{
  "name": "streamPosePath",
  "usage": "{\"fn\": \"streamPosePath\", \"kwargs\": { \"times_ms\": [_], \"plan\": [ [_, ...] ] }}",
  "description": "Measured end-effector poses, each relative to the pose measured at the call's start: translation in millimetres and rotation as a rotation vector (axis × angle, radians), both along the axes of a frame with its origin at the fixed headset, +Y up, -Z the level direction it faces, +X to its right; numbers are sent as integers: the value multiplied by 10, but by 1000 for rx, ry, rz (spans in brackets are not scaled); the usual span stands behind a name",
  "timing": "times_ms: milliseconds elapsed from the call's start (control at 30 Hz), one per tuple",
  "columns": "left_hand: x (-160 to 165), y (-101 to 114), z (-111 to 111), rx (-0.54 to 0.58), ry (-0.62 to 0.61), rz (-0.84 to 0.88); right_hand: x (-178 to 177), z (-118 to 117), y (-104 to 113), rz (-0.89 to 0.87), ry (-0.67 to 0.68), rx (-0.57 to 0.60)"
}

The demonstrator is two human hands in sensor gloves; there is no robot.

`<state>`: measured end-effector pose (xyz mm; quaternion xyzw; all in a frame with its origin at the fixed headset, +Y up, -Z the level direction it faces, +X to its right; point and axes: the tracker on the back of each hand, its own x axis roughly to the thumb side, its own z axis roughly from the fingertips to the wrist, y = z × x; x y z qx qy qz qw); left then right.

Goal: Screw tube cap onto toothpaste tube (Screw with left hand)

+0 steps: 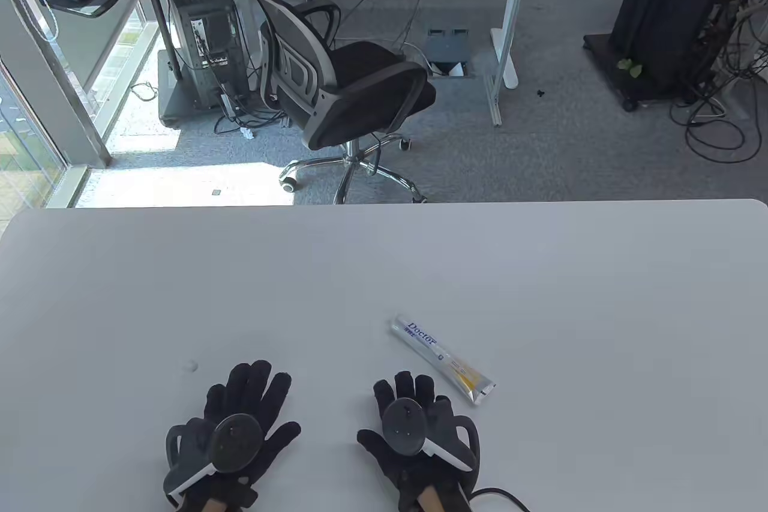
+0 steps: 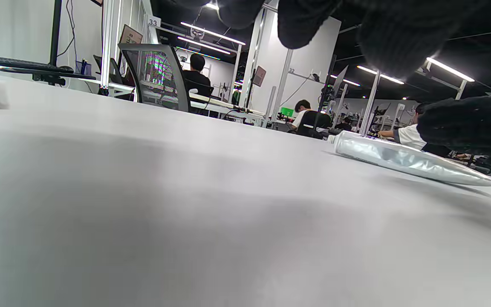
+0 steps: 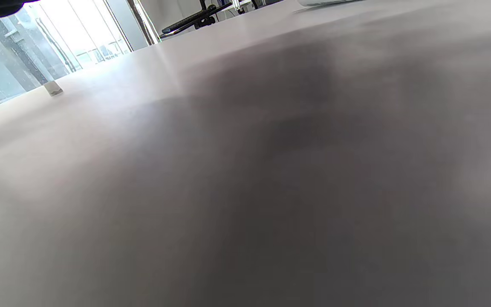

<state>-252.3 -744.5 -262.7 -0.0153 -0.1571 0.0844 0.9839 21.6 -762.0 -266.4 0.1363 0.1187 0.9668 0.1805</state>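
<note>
A white toothpaste tube (image 1: 441,358) lies diagonally on the white table (image 1: 384,272), just beyond and to the right of my right hand. It also shows in the left wrist view (image 2: 399,160). A small whitish cap (image 1: 191,365) sits on the table just beyond and left of my left hand; it also shows in the right wrist view (image 3: 53,88). My left hand (image 1: 240,416) and right hand (image 1: 417,425) lie palm down on the table with fingers spread. Neither holds anything. My left fingers (image 2: 301,21) hang in at the top of the left wrist view.
The table's far edge (image 1: 384,203) is well beyond the hands. Behind it stand an office chair (image 1: 342,86) and desks on the floor. A cable (image 1: 501,494) trails from my right wrist.
</note>
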Motion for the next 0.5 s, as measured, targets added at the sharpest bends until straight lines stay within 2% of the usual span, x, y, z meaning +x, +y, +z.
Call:
{"fn": "streamPosePath", "kwargs": {
  "times_ms": [200,333,500],
  "plan": [
    [42,-41,-15,-5,-28,-36,-43,50,15,-81,19,-28],
    [40,-28,-10,-4,-23,7,-83,57,12,-65,32,-16],
    [13,-9,-5,15,9,16,-11,11,157,-179,-21,92]
  ]
}}
